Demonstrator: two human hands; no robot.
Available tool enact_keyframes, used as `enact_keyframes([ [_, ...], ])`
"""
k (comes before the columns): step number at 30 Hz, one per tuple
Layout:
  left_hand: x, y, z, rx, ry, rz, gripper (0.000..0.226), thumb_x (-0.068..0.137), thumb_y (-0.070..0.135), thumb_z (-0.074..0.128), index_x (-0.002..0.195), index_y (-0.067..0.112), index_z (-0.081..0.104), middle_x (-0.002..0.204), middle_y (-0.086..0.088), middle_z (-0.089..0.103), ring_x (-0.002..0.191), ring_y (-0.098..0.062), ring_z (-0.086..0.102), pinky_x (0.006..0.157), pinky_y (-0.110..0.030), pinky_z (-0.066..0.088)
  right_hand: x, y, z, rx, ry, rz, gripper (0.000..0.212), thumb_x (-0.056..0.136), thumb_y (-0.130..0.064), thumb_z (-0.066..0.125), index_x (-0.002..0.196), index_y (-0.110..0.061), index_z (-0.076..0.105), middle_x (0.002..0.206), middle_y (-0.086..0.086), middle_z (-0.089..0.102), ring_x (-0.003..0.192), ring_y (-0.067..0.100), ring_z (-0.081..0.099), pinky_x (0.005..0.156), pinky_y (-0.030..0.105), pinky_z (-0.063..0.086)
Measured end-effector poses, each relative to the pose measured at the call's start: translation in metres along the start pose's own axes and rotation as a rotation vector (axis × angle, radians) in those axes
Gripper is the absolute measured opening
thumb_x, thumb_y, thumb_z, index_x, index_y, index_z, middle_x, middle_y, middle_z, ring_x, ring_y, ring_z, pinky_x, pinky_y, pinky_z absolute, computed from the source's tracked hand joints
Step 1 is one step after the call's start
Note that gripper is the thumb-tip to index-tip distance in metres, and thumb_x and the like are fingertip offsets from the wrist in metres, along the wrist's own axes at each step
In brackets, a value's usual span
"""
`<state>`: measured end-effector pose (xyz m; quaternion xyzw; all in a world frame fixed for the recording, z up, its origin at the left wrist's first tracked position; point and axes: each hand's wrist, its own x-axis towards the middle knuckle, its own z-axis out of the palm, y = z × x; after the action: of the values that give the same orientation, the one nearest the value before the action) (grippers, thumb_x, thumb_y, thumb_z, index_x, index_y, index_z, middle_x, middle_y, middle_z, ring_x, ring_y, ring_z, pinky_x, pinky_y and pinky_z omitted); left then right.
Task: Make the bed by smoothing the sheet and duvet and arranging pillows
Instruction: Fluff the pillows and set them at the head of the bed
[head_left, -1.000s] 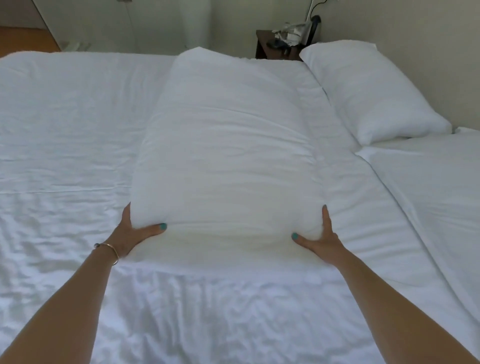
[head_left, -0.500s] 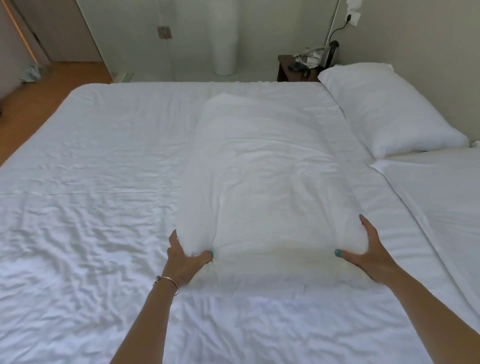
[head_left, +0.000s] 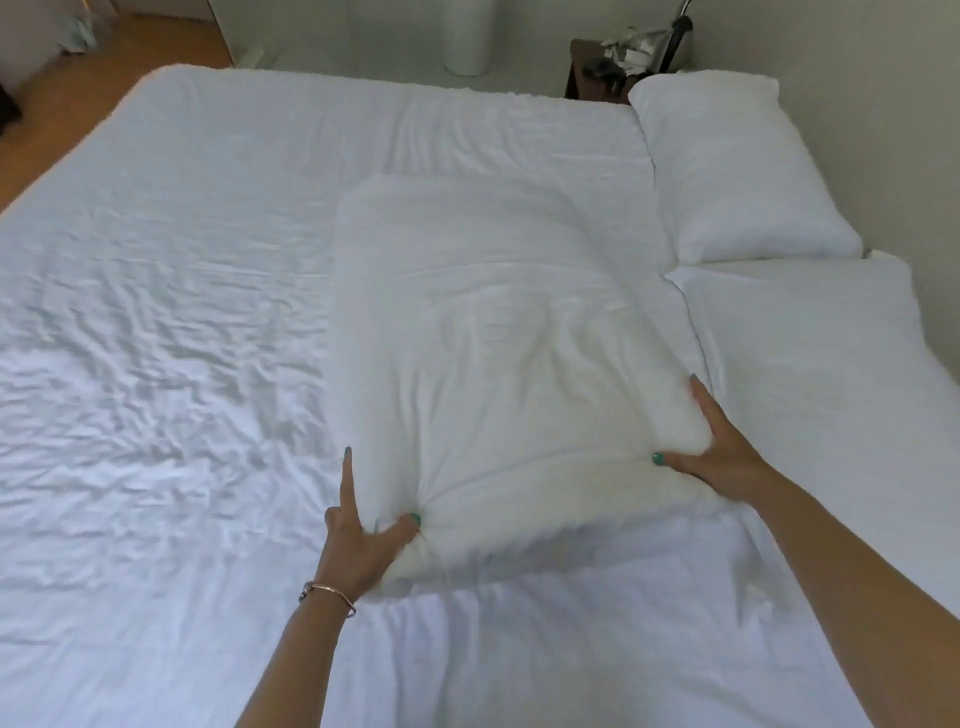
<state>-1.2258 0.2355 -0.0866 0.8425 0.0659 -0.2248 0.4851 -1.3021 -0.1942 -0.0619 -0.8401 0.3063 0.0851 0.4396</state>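
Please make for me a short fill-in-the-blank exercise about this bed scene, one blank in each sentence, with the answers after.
1. Both hands hold the large white pillow by its ___ end.
2. The thin metal bracelet is on the ___ wrist.
3. The second white pillow lies against the ___.
4. The thumbnail on the right hand is painted ___.

Answers: near; left; wall; teal

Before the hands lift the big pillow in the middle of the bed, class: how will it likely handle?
Likely soft: the pillow dimples where the left hand pinches its corner. Probably floppy, since its cover is creased. The right hand grips the other corner, suggesting bulk, not weight.
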Motion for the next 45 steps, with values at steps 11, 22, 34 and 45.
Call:
enact_keyframes([
  [11,-0.150,-0.047,0.098,0.006,0.022,-0.116,0.121,0.047,0.055,0.078,0.138,0.068,-0.001,0.141,0.000,0.035,0.119,-0.024,0.044,0.097,-0.047,0.044,-0.099,0.157,-0.026,0.005,-0.145,0.099,0.117,0.067,-0.043,0.085,0.145,-0.056,-0.001,0.156,-0.010,0.023,0.138,0.018,0.032,0.110,0.035,0.031],
  [22,-0.102,0.118,0.160,0.521,0.034,0.568,0.072,0.077,0.020,0.052,0.147,0.019,0.037,0.156,-0.011,0.025,0.146,-0.030,0.018,0.120,-0.045,0.014,-0.085,0.086,-0.035,0.081,-0.150,0.008,0.085,0.085,-0.039,0.070,0.150,-0.047,0.016,0.157,-0.008,0.017,0.143,0.013,0.024,0.116,0.036,0.026],
  [34,-0.072,0.261,0.382,0.654,-0.532,0.527,0.068,0.091,0.057,0.047,0.150,0.029,0.027,0.154,0.004,0.029,0.142,-0.017,0.024,0.109,-0.041,0.033,-0.068,0.159,-0.186,0.102,0.215,0.192,0.076,0.089,-0.036,0.066,0.151,-0.036,0.022,0.148,0.002,0.033,0.133,0.017,0.039,0.101,0.034,0.042],
  [45,-0.021,0.244,0.586,0.372,-0.389,-0.162,0.133,0.047,0.081,0.073,0.139,0.057,-0.020,0.156,-0.016,0.010,0.139,-0.039,0.027,0.110,-0.049,0.029,0.051,0.318,-0.300,0.010,0.165,0.505,0.143,0.033,-0.093,0.065,0.142,-0.055,-0.020,0.161,0.001,0.007,0.146,0.027,0.017,0.117,0.048,0.020],
])
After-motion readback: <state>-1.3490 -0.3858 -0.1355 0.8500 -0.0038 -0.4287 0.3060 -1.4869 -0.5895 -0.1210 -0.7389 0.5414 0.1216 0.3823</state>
